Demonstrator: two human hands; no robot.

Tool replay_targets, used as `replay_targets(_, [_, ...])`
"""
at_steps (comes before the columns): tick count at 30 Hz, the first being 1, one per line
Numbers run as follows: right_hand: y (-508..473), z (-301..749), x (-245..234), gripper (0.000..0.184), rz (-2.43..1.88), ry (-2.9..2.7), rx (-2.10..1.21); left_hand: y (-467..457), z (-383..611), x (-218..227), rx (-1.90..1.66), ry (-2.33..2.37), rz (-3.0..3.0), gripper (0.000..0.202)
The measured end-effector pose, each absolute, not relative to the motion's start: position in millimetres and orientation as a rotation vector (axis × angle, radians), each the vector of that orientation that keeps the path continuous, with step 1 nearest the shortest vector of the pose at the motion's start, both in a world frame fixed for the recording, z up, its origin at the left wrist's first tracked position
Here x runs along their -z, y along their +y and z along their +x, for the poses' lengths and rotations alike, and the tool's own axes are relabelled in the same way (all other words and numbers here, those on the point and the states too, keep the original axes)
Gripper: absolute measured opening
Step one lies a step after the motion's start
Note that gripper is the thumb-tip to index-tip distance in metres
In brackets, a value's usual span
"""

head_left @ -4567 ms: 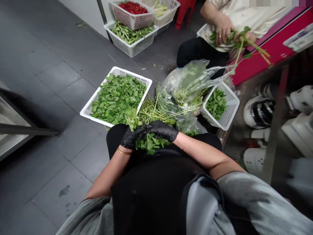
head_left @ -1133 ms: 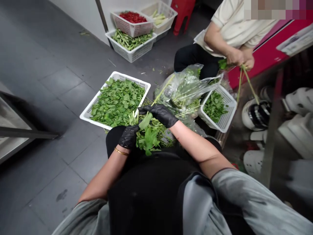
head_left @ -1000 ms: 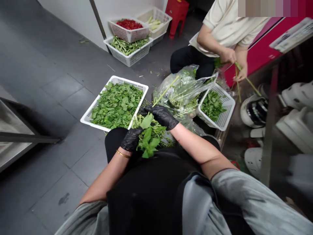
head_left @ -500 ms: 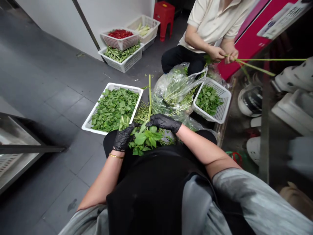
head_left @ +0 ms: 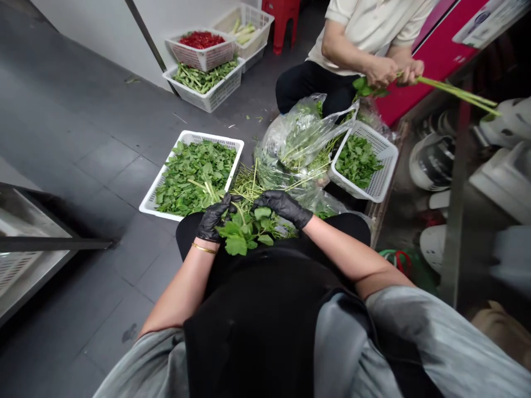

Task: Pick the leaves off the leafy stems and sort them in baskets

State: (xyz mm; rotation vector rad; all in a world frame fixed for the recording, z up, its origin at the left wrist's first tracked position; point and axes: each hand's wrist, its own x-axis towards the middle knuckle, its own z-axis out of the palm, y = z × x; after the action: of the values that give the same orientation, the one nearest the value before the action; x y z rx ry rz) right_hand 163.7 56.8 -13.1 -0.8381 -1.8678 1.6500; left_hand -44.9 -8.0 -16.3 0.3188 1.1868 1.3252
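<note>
Tiles [head_left: 103, 166], dark grey, bear leaf-filled basket [head_left: 151, 197], red stool [head_left: 285, 25] beyond.

single view: camera worn on head, facing forward and steeply down, wide field. nearest: black apron [head_left: 253, 326] across bottom centre, grey sleeves [head_left: 440, 331] running into lower corners. left hand [head_left: 214, 218] and right hand [head_left: 286, 208] at middle range around frame centre, seen from above and behind. leaf basket [head_left: 207, 136] a little farther. farthest: stacked baskets [head_left: 219, 94] near top, co-worker [head_left: 352, 50] upper right, facing camera, cut by top edge.
</note>
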Motion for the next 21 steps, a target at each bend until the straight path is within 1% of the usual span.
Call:
replay_targets(2, [58, 159, 17, 0.036, -0.903, -1.715, -1.833, -9, -41, 10, -1.267, 1.06, 0.278, 0.015])
replay_targets(6, [49, 143, 23, 0.03, -0.823, -1.477, -2.168, -8, -33, 5, -1.216, 0.92, 0.238, 0.013])
replay_targets(10, [36, 135, 23, 0.035, -0.803, -1.133, -2.274, -12, -29, 11, -1.188, 0.853, 0.239, 0.015])
replay_targets(13, [30, 131, 22, 0.04, -0.809, -1.102, -2.358, -16, -27, 17, -1.184, 0.893, 0.229, 0.018])
replay_targets(15, [29, 132, 20, 0.042, -0.806, -1.212, -2.313, -17, -27, 18, -1.163, 0.923, 0.232, 0.015])
replay_targets(17, [32, 137, 18, 0.041, -0.843, -1.461, -2.097, -15, -32, 16, -1.21, 0.917, 0.232, 0.01])
replay_targets(19, [38, 145, 13, 0.036, -0.89, -1.694, -1.829, -11, -39, 13, -1.37, 0.907, 0.227, 0.012])
replay_targets(21, [44, 154, 10, 0.034, -0.916, -1.759, -1.711, -9, -47, 9, -1.514, 0.933, 0.242, 0.015])
